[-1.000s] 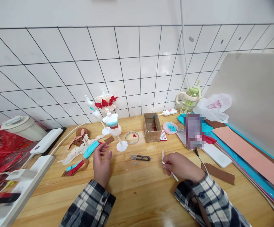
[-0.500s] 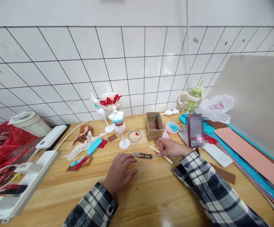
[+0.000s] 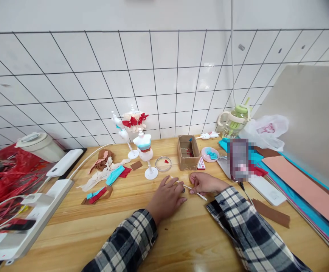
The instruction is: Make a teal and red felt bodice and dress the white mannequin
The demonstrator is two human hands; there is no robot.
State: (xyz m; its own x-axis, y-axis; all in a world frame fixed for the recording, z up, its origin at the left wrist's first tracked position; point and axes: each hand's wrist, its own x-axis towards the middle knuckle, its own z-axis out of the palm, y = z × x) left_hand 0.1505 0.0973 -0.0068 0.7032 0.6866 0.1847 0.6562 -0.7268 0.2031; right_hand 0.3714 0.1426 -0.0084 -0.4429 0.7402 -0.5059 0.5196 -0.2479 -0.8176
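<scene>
My right hand (image 3: 205, 183) pinches a thin white strip (image 3: 202, 196) between thumb and fingertips; one end of it sticks out below the hand. Toward the left, more of the strip shows beside the fingertips of my left hand (image 3: 168, 195). That hand lies low over the wood with its fingers stretched and apart, covering nearly all of the black thread snips (image 3: 183, 190). Just beyond it are a clear ring-shaped dish (image 3: 163, 169) with a small red piece and a white doll mannequin (image 3: 144, 145) wrapped in light blue and brown.
Fabric scraps (image 3: 115, 175) lie on the left, near a power strip (image 3: 36, 223). Two more mannequins stand behind. A cardboard box (image 3: 180, 160), a pink bowl (image 3: 216, 157), a phone-like pixelated item (image 3: 239, 158), a white power bank (image 3: 268, 190) and a green-lidded bottle (image 3: 235, 122) occupy the right.
My left hand has moved right and forward, over the thread snips and close to my right hand. The right hand still pinches the white strip. The view has shifted slightly.
</scene>
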